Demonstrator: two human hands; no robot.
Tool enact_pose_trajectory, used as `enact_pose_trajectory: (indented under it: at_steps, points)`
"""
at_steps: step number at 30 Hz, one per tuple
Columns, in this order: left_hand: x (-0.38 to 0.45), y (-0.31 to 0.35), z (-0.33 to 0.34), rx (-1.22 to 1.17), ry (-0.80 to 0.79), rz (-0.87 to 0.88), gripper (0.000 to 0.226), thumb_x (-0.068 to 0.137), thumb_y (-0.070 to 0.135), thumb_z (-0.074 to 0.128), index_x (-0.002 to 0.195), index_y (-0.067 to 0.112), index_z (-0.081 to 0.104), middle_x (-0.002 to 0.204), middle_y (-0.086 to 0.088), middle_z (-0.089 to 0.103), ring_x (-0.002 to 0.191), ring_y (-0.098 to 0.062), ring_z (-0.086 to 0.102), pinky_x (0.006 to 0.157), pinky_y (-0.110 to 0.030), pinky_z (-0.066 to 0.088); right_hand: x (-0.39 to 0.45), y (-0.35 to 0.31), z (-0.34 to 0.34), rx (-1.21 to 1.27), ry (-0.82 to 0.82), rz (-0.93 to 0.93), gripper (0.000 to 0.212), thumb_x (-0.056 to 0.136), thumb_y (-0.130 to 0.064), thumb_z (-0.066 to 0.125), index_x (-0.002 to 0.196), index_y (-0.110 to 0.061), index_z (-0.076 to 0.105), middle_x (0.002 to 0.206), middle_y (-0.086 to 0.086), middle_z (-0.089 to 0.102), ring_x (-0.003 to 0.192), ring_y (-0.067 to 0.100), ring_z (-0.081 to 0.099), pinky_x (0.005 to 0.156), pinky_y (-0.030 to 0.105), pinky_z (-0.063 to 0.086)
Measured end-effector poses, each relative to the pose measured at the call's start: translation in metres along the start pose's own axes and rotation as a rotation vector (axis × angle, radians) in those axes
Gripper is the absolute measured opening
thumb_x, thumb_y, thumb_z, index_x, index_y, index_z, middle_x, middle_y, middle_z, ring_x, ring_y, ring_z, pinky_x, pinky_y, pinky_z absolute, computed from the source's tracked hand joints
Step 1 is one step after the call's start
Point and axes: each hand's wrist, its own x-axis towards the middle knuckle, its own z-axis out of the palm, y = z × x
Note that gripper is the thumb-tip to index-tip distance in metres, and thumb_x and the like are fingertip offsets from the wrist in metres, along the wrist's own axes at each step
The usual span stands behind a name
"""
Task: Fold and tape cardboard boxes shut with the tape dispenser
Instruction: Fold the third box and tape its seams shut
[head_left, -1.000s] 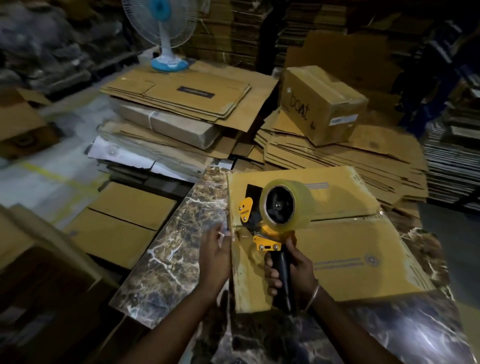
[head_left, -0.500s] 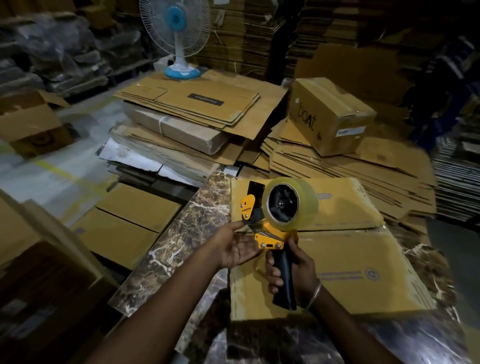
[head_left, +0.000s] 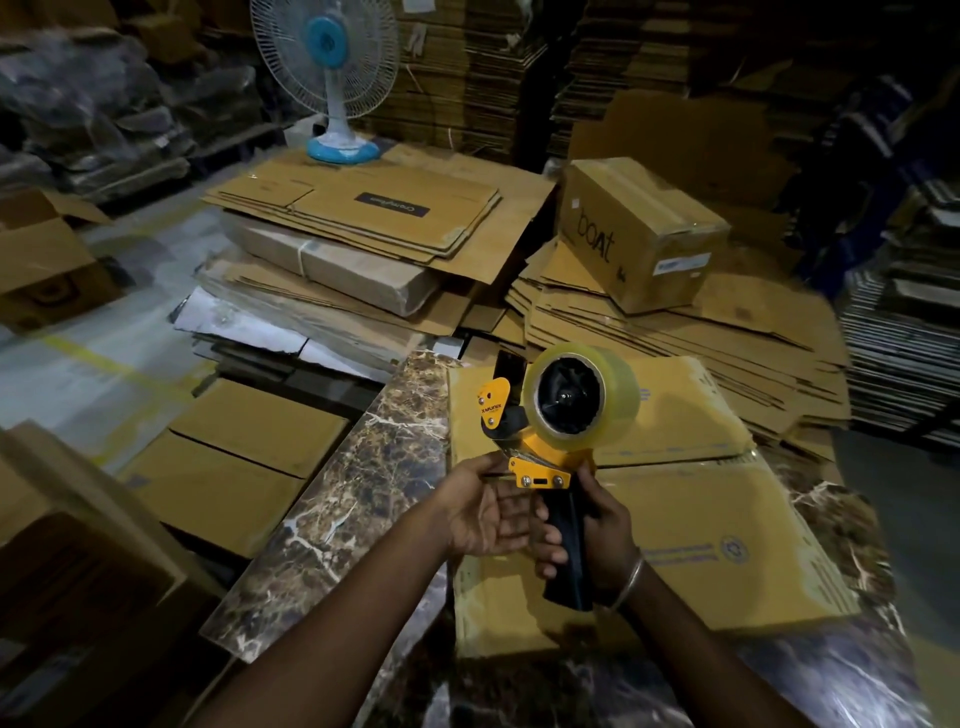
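Grip of the right hand (head_left: 597, 525) is wrapped round the black handle of the tape dispenser (head_left: 558, 452), which is held upright above the flattened cardboard box (head_left: 727, 519) on the marble worktop (head_left: 353, 499). The left hand (head_left: 483, 506), a second ago pressing the box's left edge near nine o'clock, has come off the cardboard and now sits palm-up just beside the dispenser, its fingers reaching to the yellow frame under the clear tape roll (head_left: 582, 397); whether they pinch a tape end cannot be told, though the fingers look relaxed rather than clenched. The dispenser itself has lifted slightly and tilted toward the person.

This reads as a pause in taping: probably the tape end is being found or pulled free before the next strip. The box lies flat, its centre seam at three o'clock from the dispenser. Toward twelve o'clock lie stacked flat cartons (head_left: 363, 218), a taped "boat" box (head_left: 644, 234) and a blue table fan (head_left: 327, 78).
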Motion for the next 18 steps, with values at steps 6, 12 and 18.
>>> enact_pose_trajectory:
  at_steps: [6, 12, 18]
  points:
    - [-0.004, 0.006, 0.005, 0.024, -0.032, 0.017, 0.022, 0.087, 0.032, 0.055, 0.083, 0.014, 0.067, 0.076, -0.005, 0.071, 0.071, -0.015, 0.071, 0.095, -0.043, 0.04, 0.002, -0.001, -0.003, -0.008, -0.002, -0.018, 0.071, 0.061, -0.07, 0.081, 0.077, -0.004, 0.06, 0.057, 0.006, 0.043, 0.039, 0.017, 0.045, 0.043, 0.026, 0.043]
    - [0.001, 0.008, 0.003, -0.098, -0.005, 0.076, 0.021, 0.084, 0.019, 0.057, 0.071, 0.008, 0.069, 0.08, -0.007, 0.069, 0.062, -0.016, 0.072, 0.081, -0.041, 0.048, 0.0, -0.004, -0.004, -0.001, -0.002, -0.004, 0.071, 0.06, -0.069, 0.082, 0.077, -0.005, 0.06, 0.057, 0.005, 0.043, 0.04, 0.017, 0.045, 0.043, 0.026, 0.043]
    - [-0.004, 0.02, -0.006, -0.178, 0.034, 0.123, 0.036, 0.096, 0.014, 0.055, 0.064, 0.002, 0.068, 0.068, -0.014, 0.07, 0.061, -0.023, 0.073, 0.055, -0.04, 0.062, -0.002, -0.006, -0.009, 0.001, -0.011, 0.0, 0.071, 0.064, -0.069, 0.081, 0.08, -0.003, 0.059, 0.059, 0.006, 0.043, 0.042, 0.018, 0.046, 0.045, 0.027, 0.042]
